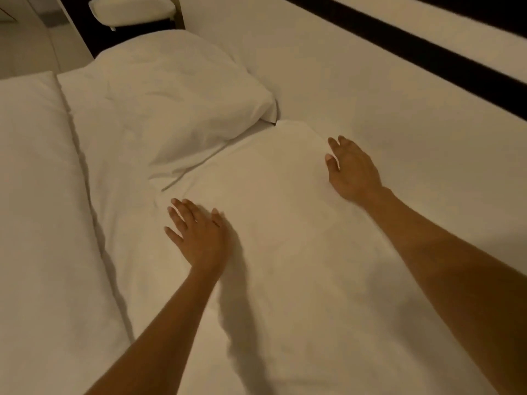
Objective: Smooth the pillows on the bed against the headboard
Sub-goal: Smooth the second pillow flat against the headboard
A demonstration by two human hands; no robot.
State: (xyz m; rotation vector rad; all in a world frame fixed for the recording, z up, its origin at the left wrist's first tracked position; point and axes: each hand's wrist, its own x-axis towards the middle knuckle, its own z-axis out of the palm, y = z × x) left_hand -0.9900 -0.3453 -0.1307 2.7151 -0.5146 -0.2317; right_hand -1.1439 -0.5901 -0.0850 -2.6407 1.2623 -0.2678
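Observation:
Two white pillows lie side by side along the pale headboard. The near pillow fills the middle of the view and looks flat. My left hand rests palm down on its left part, fingers spread. My right hand lies flat at its far right edge, where the pillow meets the headboard, with the fingers apart. The far pillow is plumper and creased, and its corner overlaps the near pillow's far end. Neither hand holds anything.
A folded white duvet runs down the left side, its edge beside the pillows. A dark band crosses the headboard at upper right. Beyond the far pillow stands a dark bedside unit with a white cushioned seat.

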